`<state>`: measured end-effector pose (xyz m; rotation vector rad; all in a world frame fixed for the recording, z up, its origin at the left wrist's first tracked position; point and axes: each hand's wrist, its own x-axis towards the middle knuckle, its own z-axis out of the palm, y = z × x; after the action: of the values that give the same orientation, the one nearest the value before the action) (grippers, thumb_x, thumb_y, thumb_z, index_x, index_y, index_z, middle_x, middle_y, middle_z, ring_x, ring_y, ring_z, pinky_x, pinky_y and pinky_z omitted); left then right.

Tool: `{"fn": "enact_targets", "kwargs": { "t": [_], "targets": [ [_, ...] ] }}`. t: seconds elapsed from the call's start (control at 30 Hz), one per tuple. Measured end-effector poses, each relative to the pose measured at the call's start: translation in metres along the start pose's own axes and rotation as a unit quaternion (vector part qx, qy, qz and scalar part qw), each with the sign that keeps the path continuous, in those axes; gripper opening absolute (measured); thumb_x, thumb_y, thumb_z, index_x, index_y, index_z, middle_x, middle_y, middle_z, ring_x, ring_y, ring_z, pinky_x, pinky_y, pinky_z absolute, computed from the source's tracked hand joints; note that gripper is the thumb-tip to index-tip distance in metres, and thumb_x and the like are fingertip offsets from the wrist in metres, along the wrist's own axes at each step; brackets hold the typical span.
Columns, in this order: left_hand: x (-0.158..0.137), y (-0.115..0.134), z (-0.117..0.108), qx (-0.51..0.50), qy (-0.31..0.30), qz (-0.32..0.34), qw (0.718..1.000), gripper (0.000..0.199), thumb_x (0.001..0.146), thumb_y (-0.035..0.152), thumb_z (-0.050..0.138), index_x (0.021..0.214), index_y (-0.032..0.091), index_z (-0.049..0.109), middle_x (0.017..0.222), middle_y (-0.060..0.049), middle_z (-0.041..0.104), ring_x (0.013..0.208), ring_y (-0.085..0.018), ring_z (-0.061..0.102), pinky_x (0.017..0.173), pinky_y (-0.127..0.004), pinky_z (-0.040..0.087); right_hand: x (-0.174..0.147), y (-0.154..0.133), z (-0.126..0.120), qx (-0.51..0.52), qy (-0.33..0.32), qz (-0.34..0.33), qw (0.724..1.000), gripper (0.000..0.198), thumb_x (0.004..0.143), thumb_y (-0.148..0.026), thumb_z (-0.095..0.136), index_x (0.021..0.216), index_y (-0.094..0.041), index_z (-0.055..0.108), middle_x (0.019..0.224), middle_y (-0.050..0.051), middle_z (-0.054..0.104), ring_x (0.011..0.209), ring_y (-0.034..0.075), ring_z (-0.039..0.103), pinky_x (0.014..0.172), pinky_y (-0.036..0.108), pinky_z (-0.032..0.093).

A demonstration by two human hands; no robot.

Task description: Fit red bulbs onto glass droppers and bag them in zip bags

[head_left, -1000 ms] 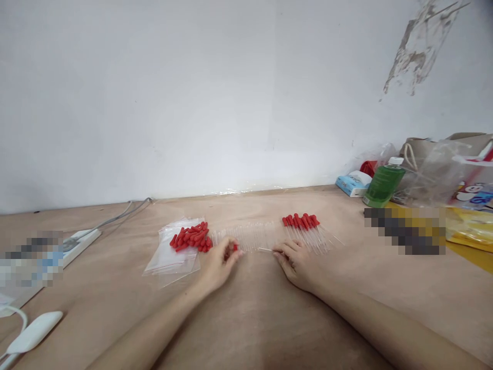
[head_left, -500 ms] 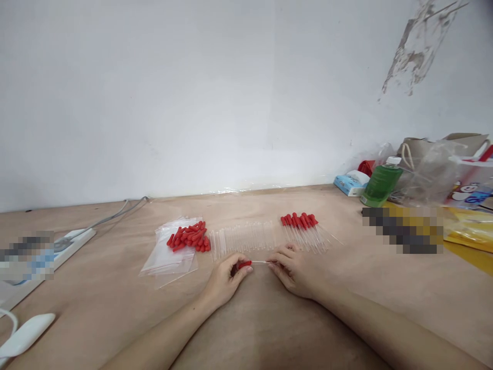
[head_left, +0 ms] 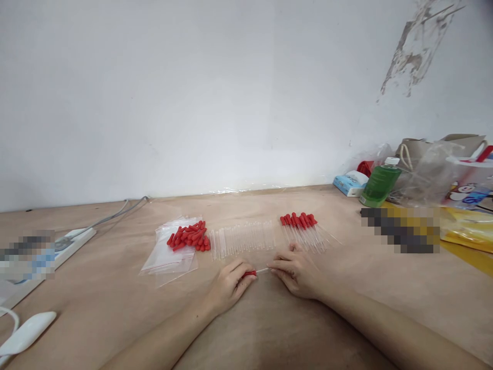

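My left hand point(head_left: 230, 282) pinches a red rubber dropper bulb point(head_left: 249, 274) between thumb and fingers. From the bulb a thin clear glass tube point(head_left: 262, 270) runs right to my right hand point(head_left: 295, 272), whose fingertips close on its other end. How far the tube goes into the bulb is hidden. Just beyond my hands lies a row of clear glass tubes point(head_left: 242, 239). Left of it, loose red bulbs point(head_left: 188, 237) are heaped on clear plastic zip bags point(head_left: 164, 257). Several droppers with red bulbs fitted point(head_left: 300, 222) lie beyond my right hand.
A white power strip point(head_left: 80, 237) with a grey cable lies at the left, near a white plug-like object point(head_left: 33, 331). At the right stand a tissue pack point(head_left: 348, 185), a green bottle point(head_left: 381, 182) and a plastic cup point(head_left: 468, 185), beside yellow packaging point(head_left: 466, 228).
My left hand and the red bulb have moved slightly right and nearer to me. The tube now slants a little, and less of it shows between my hands.
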<state>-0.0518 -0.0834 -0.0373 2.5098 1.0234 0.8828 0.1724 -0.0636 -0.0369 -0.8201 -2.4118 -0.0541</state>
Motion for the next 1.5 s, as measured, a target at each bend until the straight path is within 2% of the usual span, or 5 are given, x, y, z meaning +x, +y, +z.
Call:
{"fn": "enact_targets", "kwargs": {
  "t": [0.73,0.9,1.03,1.2,1.5],
  "targets": [
    [-0.001,-0.005,-0.007,0.037,0.008,-0.013,0.999,0.021,0.087,0.029,0.044,0.104,0.021,0.051,0.095,-0.007,0.056,0.086,-0.018,0.053,0.076,-0.030,0.044,0.010,-0.021,-0.004,-0.027,-0.071,0.045,0.996,0.023,0.084,-0.021,0.041,0.071,-0.019,0.059,0.070,0.002,0.063,0.064,0.013,0.053,0.072,0.031,0.030],
    [-0.003,-0.012,-0.009,0.046,0.046,-0.100,0.993,0.032,0.083,0.031,0.048,0.114,0.021,0.044,0.086,-0.004,0.052,0.070,-0.015,0.051,0.064,-0.028,0.044,0.012,0.011,-0.020,0.029,-0.039,0.217,0.975,0.025,0.083,-0.027,0.041,0.071,-0.021,0.062,0.069,0.001,0.065,0.061,0.013,0.056,0.058,0.025,0.032],
    [-0.001,-0.011,-0.007,0.030,0.013,-0.091,0.995,0.024,0.084,0.028,0.046,0.106,0.021,0.050,0.089,-0.004,0.052,0.069,-0.014,0.051,0.064,-0.028,0.043,0.027,0.045,-0.025,-0.078,0.003,0.370,0.926,0.039,0.083,-0.035,0.038,0.053,-0.018,0.057,0.056,0.003,0.061,0.053,0.014,0.053,0.055,0.026,0.029],
    [0.000,-0.010,-0.008,0.024,0.004,-0.096,0.995,0.022,0.084,0.027,0.045,0.104,0.022,0.051,0.089,-0.004,0.053,0.070,-0.014,0.051,0.065,-0.028,0.042,0.041,0.060,-0.012,-0.187,-0.002,0.386,0.903,0.037,0.082,-0.032,0.040,0.052,-0.018,0.056,0.057,0.006,0.061,0.061,0.018,0.055,0.070,0.034,0.029],
    [0.000,-0.012,-0.009,0.030,-0.011,-0.092,0.995,0.020,0.084,0.027,0.044,0.100,0.021,0.054,0.084,-0.004,0.053,0.069,-0.015,0.051,0.064,-0.028,0.041,0.036,0.061,0.003,-0.200,0.020,0.382,0.902,0.032,0.080,-0.033,0.042,0.059,-0.018,0.060,0.062,0.007,0.063,0.067,0.020,0.056,0.077,0.037,0.026]
  ]
}}
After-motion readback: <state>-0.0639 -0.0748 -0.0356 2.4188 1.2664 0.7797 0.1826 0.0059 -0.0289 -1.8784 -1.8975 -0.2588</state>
